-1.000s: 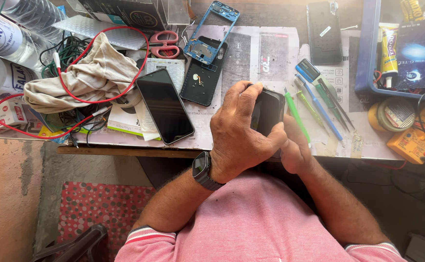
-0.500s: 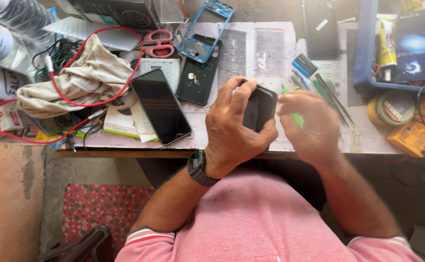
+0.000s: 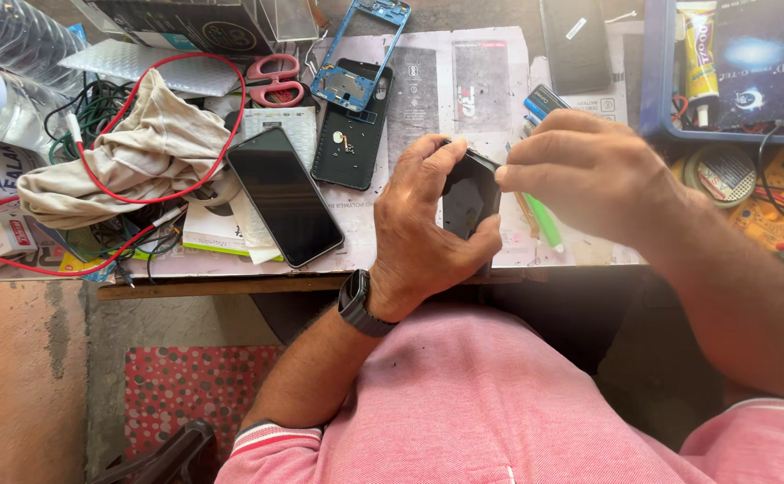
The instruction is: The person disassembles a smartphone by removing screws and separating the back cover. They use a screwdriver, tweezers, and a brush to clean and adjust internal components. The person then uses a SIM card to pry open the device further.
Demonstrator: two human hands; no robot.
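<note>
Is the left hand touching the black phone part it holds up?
Touching: the head view shows the left hand wrapped around the black phone part.

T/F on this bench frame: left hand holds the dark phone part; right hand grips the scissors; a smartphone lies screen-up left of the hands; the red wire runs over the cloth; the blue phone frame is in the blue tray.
1. The left hand holds the dark phone part. True.
2. The right hand grips the scissors. False: the red-handled scissors lie untouched on the table; the right hand's fingertips are at the part's upper edge.
3. A smartphone lies screen-up left of the hands. True.
4. The red wire runs over the beige cloth. True.
5. The blue phone frame is in the blue tray. False: it lies on the paper-covered table, well left of the tray.
</note>
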